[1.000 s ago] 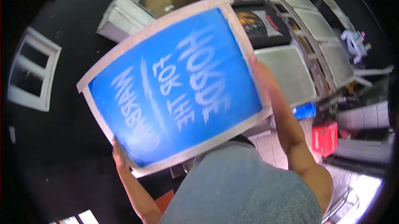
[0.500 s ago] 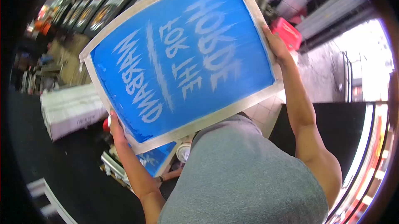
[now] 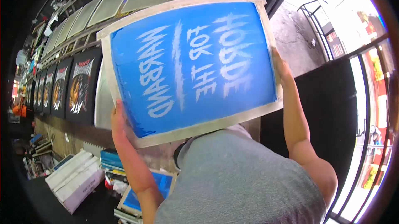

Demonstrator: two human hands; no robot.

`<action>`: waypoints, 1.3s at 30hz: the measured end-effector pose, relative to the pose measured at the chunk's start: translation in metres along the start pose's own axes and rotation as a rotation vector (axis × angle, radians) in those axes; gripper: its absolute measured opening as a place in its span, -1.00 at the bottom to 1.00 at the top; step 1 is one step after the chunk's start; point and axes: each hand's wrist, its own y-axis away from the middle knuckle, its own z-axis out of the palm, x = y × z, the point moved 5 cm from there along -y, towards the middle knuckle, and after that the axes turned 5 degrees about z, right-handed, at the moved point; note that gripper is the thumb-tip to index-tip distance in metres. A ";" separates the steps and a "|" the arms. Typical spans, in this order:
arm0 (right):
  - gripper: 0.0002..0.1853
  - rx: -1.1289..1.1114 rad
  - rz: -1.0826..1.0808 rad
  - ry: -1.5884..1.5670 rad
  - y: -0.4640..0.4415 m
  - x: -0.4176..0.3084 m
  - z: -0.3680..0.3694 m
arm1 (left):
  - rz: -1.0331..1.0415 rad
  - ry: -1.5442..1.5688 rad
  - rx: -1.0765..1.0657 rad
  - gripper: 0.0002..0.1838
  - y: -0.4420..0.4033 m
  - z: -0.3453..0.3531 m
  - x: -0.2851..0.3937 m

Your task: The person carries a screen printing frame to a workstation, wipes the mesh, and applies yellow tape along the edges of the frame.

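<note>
1. The framed blue screen (image 3: 187, 72) takes up the centre of the view and reaches toward 12 o'clock, raised in front of the person's torso and slightly tilted. A pale border surrounds its blue face, where jagged pale lettering, including "FOR THE" and "HORDE", runs downward beside a pale stripe.
2. The person's grey shirt (image 3: 241, 178) fills the space from 5 to 6 o'clock, just below the screen's lower border; whether the two touch cannot be told.
3. A black panel (image 3: 320, 112) stands at 3 o'clock, behind the right forearm.
4. A row of pale flat boards (image 3: 110, 8) runs between 10 and 11 o'clock.
5. Printed black pieces (image 3: 82, 84) line up at 9 o'clock, below those boards.
6. A white box (image 3: 77, 180) sits at 8 o'clock, well apart from the held screen.
7. A second blue screen (image 3: 165, 181) lies near 7 o'clock, partly hidden by the left forearm.
8. The left hand (image 3: 118, 120), between 8 and 9 o'clock, grips the held screen low on its left edge.
9. The right hand (image 3: 283, 68), between 2 and 3 o'clock, grips the opposite edge near mid-height, its fingers partly hidden.
</note>
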 end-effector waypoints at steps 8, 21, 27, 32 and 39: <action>0.12 0.185 -0.169 -0.064 -0.001 0.026 0.029 | 0.218 -0.217 -0.196 -0.16 -0.095 0.053 -0.021; -0.05 0.279 -0.062 -0.323 -0.010 0.084 0.061 | 0.238 -0.105 -0.251 -0.34 -0.200 0.099 -0.031; -0.07 0.415 -0.001 -0.204 0.014 0.074 0.060 | 0.254 0.109 -0.342 -0.28 -0.249 0.120 -0.073; -0.09 0.476 0.003 -0.190 0.023 0.068 0.059 | 0.170 0.218 -0.339 -0.24 -0.273 0.150 -0.097; -0.08 0.553 0.035 -0.180 0.054 0.070 0.070 | 0.204 -0.133 -0.193 -0.06 -0.317 0.161 -0.115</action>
